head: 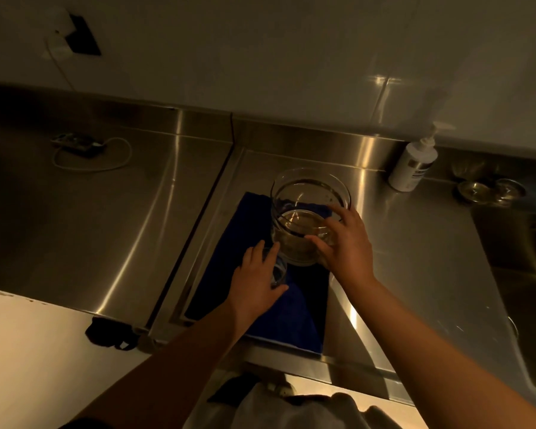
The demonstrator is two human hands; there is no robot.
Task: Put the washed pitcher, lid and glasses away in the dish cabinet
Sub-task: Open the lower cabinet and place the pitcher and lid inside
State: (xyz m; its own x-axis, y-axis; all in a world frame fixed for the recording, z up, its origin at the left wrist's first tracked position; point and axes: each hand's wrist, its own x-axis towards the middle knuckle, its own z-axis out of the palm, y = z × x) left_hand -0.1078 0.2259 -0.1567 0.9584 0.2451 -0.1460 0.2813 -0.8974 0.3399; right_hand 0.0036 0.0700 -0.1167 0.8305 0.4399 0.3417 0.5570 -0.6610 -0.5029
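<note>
Head view: soap bottle [413, 165] and, seemingly, small metal dishes [489, 190] right of pitcher [310, 209].

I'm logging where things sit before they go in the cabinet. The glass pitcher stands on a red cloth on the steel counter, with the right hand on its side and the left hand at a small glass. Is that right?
Not quite: the cloth is dark blue, not red, as the head view shows. The rest holds: the glass pitcher stands on it on the steel counter, with the right hand on its side and the left hand at a small glass.

Dim, amber-tinted — steel glare, edge warp
</note>
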